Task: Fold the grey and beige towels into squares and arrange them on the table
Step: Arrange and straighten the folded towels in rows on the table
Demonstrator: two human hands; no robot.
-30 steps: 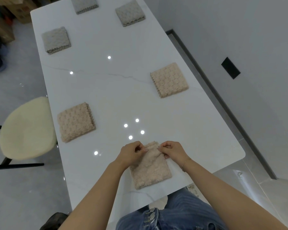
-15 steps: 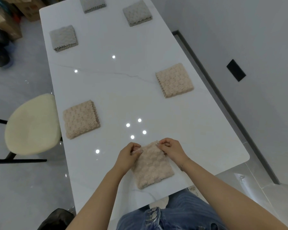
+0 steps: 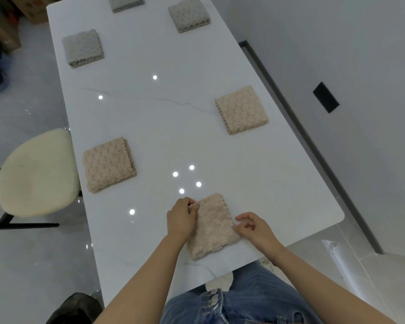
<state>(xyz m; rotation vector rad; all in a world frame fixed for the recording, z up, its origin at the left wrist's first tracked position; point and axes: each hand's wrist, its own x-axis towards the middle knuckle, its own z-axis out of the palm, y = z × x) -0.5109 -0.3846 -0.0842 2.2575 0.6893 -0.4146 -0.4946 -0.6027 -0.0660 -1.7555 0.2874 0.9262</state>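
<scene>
A folded beige towel lies near the front edge of the white table. My left hand pinches its far left corner with curled fingers. My right hand sits at its right edge, fingertips pinching the edge. Two more folded beige towels lie on the table, one at the left and one at the right. Three folded grey towels lie at the far end: left, middle, right.
A cream stool stands left of the table. A wall with a black socket plate runs along the right. Boxes sit on the floor at the far left. My jeans-clad legs are below the table's front edge.
My right hand has slid from the towel's far edge down to its right edge. The left hand stays at the far left corner. The view shifted slightly.
</scene>
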